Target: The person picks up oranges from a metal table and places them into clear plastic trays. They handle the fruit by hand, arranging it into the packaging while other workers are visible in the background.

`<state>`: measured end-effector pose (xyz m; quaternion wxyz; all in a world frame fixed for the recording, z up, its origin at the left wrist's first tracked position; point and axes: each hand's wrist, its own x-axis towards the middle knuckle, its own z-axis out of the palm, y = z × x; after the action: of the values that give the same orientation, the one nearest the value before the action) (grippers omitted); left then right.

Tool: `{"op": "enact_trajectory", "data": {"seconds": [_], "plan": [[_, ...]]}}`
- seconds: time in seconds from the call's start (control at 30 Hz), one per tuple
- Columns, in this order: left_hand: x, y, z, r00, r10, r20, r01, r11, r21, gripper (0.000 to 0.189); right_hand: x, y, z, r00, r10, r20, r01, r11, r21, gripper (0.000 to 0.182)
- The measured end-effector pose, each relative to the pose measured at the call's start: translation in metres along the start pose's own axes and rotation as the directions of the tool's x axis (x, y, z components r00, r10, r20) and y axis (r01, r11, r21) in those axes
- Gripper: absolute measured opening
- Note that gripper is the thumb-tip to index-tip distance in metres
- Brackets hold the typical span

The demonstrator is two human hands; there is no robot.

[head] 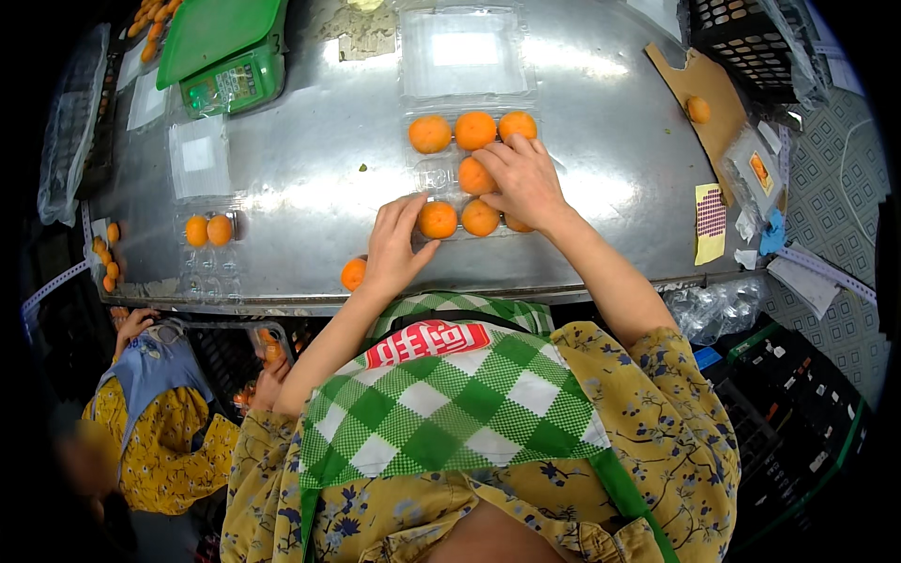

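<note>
A clear plastic clamshell tray [435, 176] lies on the metal table with its lid [464, 53] folded back. Several orange fruits [475, 131], perhaps persimmons or apricots, sit in its cups. My left hand [396, 243] is at the tray's near left corner, fingers beside a fruit [438, 220]; whether it touches the fruit is hard to tell. My right hand [524, 179] reaches over the tray's right side, thumb and fingers around the fruit in the middle row [477, 175], and covers part of that row. One loose fruit [353, 274] lies by my left wrist at the table's near edge.
A green scale [232, 81] stands at the back left. Another clear tray [204, 264] with two fruits lies at left. Cardboard [711, 119] holding one fruit, a black crate [739, 49] and a yellow sheet [709, 225] are at right. A co-worker [162, 422] is at lower left.
</note>
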<state>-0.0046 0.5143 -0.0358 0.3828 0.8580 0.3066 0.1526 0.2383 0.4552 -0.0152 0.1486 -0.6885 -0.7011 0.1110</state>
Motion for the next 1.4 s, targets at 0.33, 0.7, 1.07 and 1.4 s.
{"op": "enact_trajectory", "data": {"seconds": [0.33,0.7,1.07,1.4], "plan": [[0.012,0.009,0.006,0.993,0.074,0.096,-0.088,0.985,0.150,0.071,-0.010,0.001,0.004,0.998,0.026,-0.065,-0.020,0.995,0.096,0.057],[0.017,0.021,-0.001,0.982,0.110,0.152,-0.140,0.970,0.199,0.076,-0.015,-0.001,-0.007,0.997,0.009,-0.082,0.001,0.993,0.122,0.055],[0.018,0.015,-0.003,0.969,0.160,0.187,-0.201,0.953,0.225,0.074,-0.017,-0.011,-0.025,0.974,0.154,-0.163,-0.117,0.969,0.216,0.055],[0.025,0.020,-0.008,0.970,0.180,0.165,-0.215,0.949,0.229,0.078,-0.021,-0.018,-0.038,0.948,0.228,-0.221,-0.136,0.920,0.366,0.049]]}}
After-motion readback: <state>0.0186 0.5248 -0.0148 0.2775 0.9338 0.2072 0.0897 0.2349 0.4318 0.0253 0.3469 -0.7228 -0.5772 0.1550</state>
